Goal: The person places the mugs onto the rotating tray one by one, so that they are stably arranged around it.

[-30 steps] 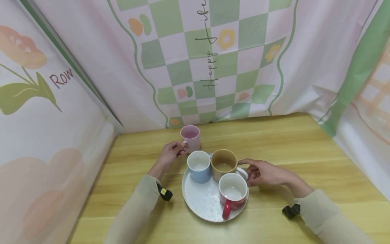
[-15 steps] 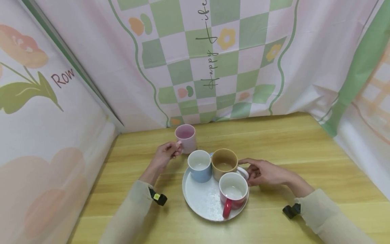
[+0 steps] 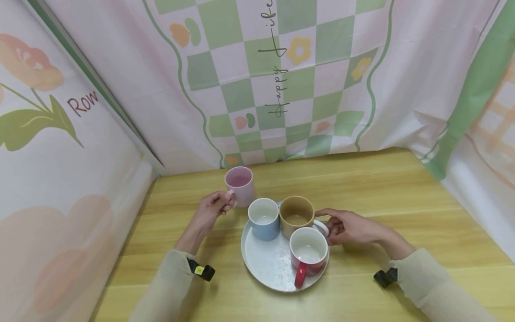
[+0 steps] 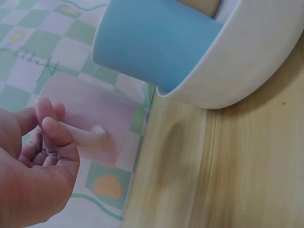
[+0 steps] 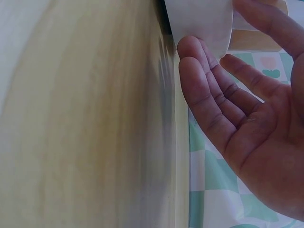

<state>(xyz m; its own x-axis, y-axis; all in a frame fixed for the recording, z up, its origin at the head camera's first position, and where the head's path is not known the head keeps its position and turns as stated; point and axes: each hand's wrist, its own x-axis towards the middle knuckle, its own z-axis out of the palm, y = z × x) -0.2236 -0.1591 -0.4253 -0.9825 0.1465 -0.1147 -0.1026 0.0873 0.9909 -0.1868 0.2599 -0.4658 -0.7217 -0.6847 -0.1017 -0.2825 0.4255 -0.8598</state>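
Observation:
My left hand [image 3: 211, 208] pinches the handle of a pink mug [image 3: 245, 194] between thumb and fingers. In the left wrist view the pink mug [image 4: 95, 114] looks lifted off the table, with a shadow beside it. A round white tray [image 3: 261, 264] bears a light-blue mug [image 3: 264, 231], a mustard mug [image 3: 297, 213] with a white handle [image 3: 321, 227], and a red-and-white mug [image 3: 309, 250] with a red handle. My right hand [image 3: 354, 228] is at the tray's right side, by the white handle. Its fingers [image 5: 204, 90] are loosely extended against the tray's outer wall [image 5: 202, 21]; exact contact is unclear.
The wooden table [image 3: 374, 188] runs back to a hanging cloth [image 3: 297, 80] with green checks. A printed cloth [image 3: 72, 188] rises along the left edge. The pink mug is left of and behind the tray.
My left hand has drawn the pink mug leftward, away from the mustard mug, and slightly toward the front most recently. The right hand and the tray stay put.

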